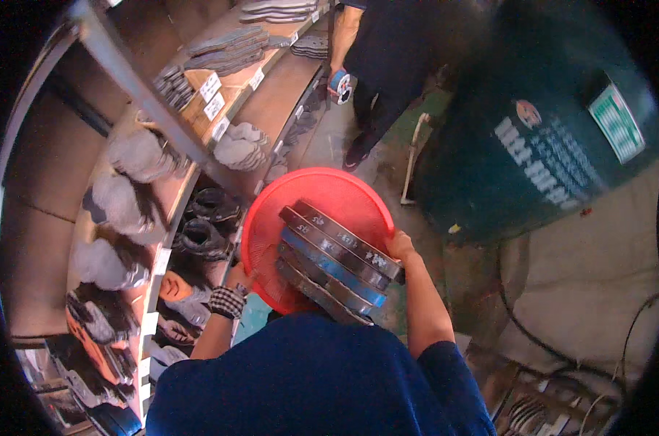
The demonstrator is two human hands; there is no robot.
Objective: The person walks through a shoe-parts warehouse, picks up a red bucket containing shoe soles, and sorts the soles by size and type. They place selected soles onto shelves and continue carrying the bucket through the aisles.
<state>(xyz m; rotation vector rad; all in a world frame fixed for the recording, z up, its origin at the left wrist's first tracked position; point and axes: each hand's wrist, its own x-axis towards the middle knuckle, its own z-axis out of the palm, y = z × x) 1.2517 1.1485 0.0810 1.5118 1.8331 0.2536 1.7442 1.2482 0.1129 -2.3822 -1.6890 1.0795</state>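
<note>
In front of my body I carry a red plastic basket, round and with a mesh-like wall. My right hand is closed on its right rim. At the lower left side my left hand grips the basket, its fingers partly hidden by the rim; a checkered band wraps that wrist. Inside lie several long, narrow metal-banded pieces, dark brown and blue with pale handwritten marks, stacked side by side. They tilt down to the right, and their lower ends reach over the basket's edge near my chest.
Shelving on the left holds stacks of grey sole-shaped pieces and dark, orange-marked ones. A metal post rises beside it. Another person stands ahead holding a small round roll. A large dark green machine and cables are at right.
</note>
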